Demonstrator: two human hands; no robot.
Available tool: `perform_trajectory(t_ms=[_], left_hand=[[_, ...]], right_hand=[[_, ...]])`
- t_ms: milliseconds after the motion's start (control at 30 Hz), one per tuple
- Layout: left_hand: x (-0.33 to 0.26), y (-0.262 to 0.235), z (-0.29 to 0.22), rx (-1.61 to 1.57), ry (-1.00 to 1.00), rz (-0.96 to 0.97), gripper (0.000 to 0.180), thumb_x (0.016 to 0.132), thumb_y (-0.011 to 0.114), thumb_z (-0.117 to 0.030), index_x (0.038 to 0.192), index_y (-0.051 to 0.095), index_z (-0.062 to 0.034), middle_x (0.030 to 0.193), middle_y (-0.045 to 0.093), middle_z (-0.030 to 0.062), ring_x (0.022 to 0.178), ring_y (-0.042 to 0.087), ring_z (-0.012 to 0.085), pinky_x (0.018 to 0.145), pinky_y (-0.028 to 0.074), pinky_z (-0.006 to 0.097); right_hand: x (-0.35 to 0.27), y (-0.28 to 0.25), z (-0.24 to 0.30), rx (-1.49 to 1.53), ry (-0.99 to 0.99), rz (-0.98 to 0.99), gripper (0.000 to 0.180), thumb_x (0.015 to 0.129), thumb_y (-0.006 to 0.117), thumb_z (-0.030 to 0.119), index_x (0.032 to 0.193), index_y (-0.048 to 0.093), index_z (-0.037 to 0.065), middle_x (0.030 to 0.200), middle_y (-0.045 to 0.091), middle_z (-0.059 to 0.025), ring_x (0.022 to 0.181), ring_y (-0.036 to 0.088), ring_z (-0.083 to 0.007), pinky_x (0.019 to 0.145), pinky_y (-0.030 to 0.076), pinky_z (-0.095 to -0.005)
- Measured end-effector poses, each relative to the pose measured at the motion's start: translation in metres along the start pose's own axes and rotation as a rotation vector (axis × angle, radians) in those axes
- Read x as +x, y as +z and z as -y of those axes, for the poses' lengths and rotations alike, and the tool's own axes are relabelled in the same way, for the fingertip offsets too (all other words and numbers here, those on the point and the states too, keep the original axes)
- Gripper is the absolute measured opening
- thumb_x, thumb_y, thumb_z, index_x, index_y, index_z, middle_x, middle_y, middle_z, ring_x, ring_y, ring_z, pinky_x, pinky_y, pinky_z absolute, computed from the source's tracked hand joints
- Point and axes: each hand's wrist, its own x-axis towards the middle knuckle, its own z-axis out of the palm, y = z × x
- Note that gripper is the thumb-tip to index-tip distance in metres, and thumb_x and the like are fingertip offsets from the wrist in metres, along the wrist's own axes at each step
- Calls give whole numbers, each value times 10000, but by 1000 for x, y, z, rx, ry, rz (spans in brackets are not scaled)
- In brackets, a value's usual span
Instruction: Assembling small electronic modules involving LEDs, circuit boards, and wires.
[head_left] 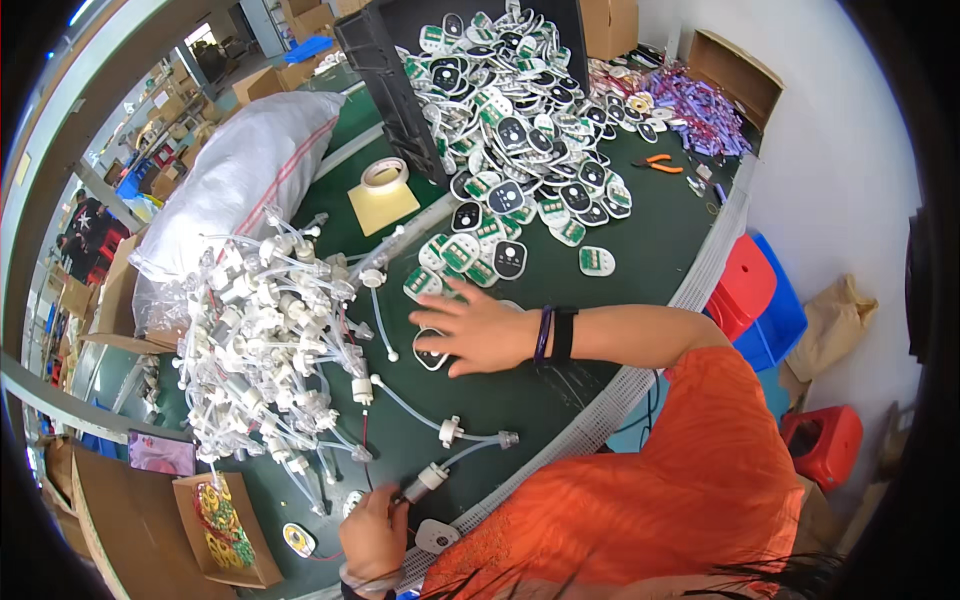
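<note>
L hand (372,532) is low, near the front edge: fingers curled in, blurred, right at the grey end of a white-and-silver cylindrical pump w/ clear tube (428,482); can't tell if they're clamped on it. R hand (485,328) is palm down mid-table, fingers spread apart, partly over a white-rimmed oval panel w/ black face (431,360); can't tell how firmly it touches.

Edges: white mesh strip (640,385) runs along the near/R side of the dark green tabletop (650,235); R forearm crosses it. Room: green surface shows btwn the big pile of white, black & green oval panels (520,130) and the mesh, also btwn R hand and the pump. L side is tight: tangled heap of white pumps & clear tubes (265,350), w/ white woven sack (245,165) behind.

Counts: 1 white oval panel w/ dark dots (437,537) just R of L hand; 1 oval piece w/ yellow disc (299,540) to its L; 1 orange-handled pliers (660,164); 1 cream tape roll (385,174) on 1 yellow paper pad (384,208); 2 red plastic stools (822,447), 1 blue plastic bin (785,318) beyond the edge. Pumps & piled panels: too many to count.
</note>
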Motion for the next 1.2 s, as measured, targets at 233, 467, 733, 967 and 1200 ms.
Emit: perform_trajectory(t_ms=[233,467,733,967,1200], left_hand=[[-18,-4,24,-118,-69,-42,142,868,671,-179,938,688,-56,798,672,158,672,645,309,604,498,382],[-31,1,24,-164,-104,-140,147,877,659,-120,994,678,-33,837,678,165,717,662,281,651,506,345],[-67,46,56,-506,-64,-169,204,894,652,-71,1091,662,-23,892,696,107,775,637,148,683,516,290],[-82,36,31,-591,-261,69,186,917,621,-69,1086,665,-5,866,668,69,750,600,129,677,490,270],[-67,31,21,-841,-336,179,276,916,614,-60,1188,597,-20,935,633,35,740,599,117,645,488,243]], right_hand=[[-31,-12,-80,-145,132,20,363,887,601,302,1230,555,192,1355,495,-68,1370,347,-246,1094,237,-563],[-29,-35,-84,-247,330,44,346,803,689,306,1089,643,117,1195,568,-76,1260,439,-255,1010,324,-504],[33,17,-55,-188,110,-70,577,859,525,570,1231,608,136,1384,485,-165,1355,352,-354,1098,247,-542],[-4,-9,-102,-224,327,60,590,885,512,552,1308,551,143,1448,435,-99,1366,347,-337,1113,214,-526],[-23,-26,-116,-268,415,-15,544,864,549,553,1211,606,138,1397,459,-154,1323,377,-351,1077,233,-540]])
